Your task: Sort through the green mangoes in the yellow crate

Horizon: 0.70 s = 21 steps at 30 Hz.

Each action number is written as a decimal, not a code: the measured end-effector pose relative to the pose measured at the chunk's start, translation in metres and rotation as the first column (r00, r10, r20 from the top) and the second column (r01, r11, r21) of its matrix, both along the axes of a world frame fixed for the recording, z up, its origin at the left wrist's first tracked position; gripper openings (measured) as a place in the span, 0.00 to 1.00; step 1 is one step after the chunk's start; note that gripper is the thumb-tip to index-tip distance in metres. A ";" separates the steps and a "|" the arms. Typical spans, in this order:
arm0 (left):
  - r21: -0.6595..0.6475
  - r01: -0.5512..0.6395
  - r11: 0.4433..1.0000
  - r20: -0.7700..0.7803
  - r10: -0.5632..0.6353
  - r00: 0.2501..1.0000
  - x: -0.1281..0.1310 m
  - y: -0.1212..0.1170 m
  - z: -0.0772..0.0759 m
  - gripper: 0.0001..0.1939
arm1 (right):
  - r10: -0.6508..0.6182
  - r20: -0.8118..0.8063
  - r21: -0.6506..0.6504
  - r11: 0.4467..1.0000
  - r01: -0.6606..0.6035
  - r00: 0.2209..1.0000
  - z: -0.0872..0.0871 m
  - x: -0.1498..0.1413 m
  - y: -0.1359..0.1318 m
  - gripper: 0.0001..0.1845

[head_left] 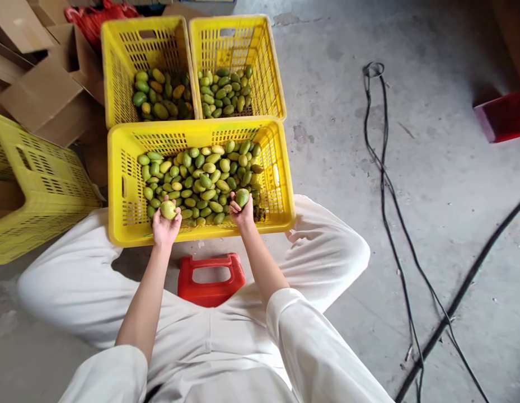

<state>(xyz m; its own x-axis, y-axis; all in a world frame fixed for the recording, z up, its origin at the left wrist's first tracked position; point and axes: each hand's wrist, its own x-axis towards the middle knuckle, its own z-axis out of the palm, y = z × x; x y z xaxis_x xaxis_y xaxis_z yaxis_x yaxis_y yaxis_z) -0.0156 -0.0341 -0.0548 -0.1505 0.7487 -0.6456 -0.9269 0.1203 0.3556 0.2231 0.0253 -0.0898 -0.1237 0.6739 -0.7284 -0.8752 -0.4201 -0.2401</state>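
My left hand (165, 228) is closed round a pale yellow-green mango (168, 210), held over the front left part of the near yellow crate (201, 237). A darker green mango (242, 197) sits in my right hand (242, 215), fingers curled about it, over the front right of the same crate. Below both hands lie many small green and yellowish mangoes (205, 180), which cover much of the crate's bottom. My fingers partly hide the undersides of the held fruits.
Behind stand two more yellow crates, a left one (111, 73) and a right one (276, 84), each with mangoes inside. Another yellow crate (54, 196) and cardboard boxes (45, 95) are at left. A red stool (211, 294) is under me. Black cables (383, 173) cross the floor at right.
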 end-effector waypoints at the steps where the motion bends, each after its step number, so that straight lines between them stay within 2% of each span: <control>1: 0.001 -0.025 1.000 0.001 0.025 1.000 0.000 0.000 0.000 0.15 | -0.007 -0.001 0.016 1.000 0.007 1.000 0.001 0.000 0.000 0.25; 6: -0.007 -0.156 0.988 0.039 0.156 0.987 -0.004 0.000 -0.004 0.23 | -0.097 0.015 0.092 0.991 0.095 0.995 0.005 -0.001 0.000 0.11; 10: 0.066 -0.176 0.982 0.077 0.171 0.982 -0.007 -0.001 -0.005 0.22 | -0.083 0.017 0.081 0.993 0.081 0.996 0.005 0.000 0.000 0.11; 13: 0.057 -0.159 0.986 0.083 0.154 0.985 -0.009 -0.002 -0.003 0.14 | -0.061 -0.019 0.071 0.996 0.062 0.998 0.004 0.000 0.000 0.15; 16: 0.032 -0.140 0.990 0.073 0.138 0.988 -0.009 -0.002 0.000 0.08 | -0.051 -0.056 0.100 0.993 0.057 0.997 0.004 -0.001 0.000 0.10; 18: 0.032 -0.095 0.995 0.067 0.093 0.993 -0.008 -0.002 0.002 0.08 | -0.034 -0.073 0.121 0.992 0.043 0.997 0.006 -0.003 0.001 0.07; 21: 0.022 0.002 1.000 0.084 -0.004 0.996 -0.007 -0.003 0.002 0.13 | -0.017 -0.111 0.106 0.994 0.029 0.994 0.009 -0.004 0.001 0.08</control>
<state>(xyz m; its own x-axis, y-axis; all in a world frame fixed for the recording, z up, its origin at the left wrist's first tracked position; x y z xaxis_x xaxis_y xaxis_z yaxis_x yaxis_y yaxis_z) -0.0230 -0.0374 -0.0529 -0.0939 0.7630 -0.6396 -0.9532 0.1164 0.2789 0.2192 0.0259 -0.0811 -0.1829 0.7507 -0.6348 -0.9078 -0.3769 -0.1841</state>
